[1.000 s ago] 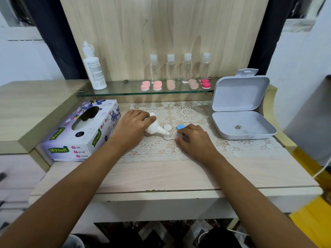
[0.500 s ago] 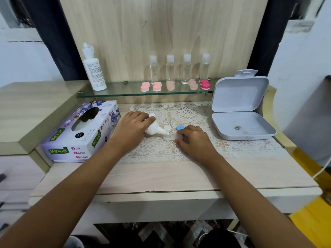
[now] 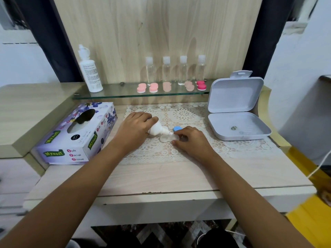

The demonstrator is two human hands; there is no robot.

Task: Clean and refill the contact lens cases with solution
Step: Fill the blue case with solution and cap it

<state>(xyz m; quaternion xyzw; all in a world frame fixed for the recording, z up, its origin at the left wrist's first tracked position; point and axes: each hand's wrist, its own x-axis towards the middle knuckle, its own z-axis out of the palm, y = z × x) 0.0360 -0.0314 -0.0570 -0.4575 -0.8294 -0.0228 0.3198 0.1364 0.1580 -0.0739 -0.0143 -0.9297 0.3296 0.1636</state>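
While my left hand (image 3: 133, 131) grips the small white bottle (image 3: 157, 130), tilted with its nozzle down over the clear lens case (image 3: 167, 138) on the lace mat (image 3: 188, 113), my right hand (image 3: 192, 142) holds this case at its right side between curled thumb and fingers — a blue cap (image 3: 177, 129) lies just behind it.
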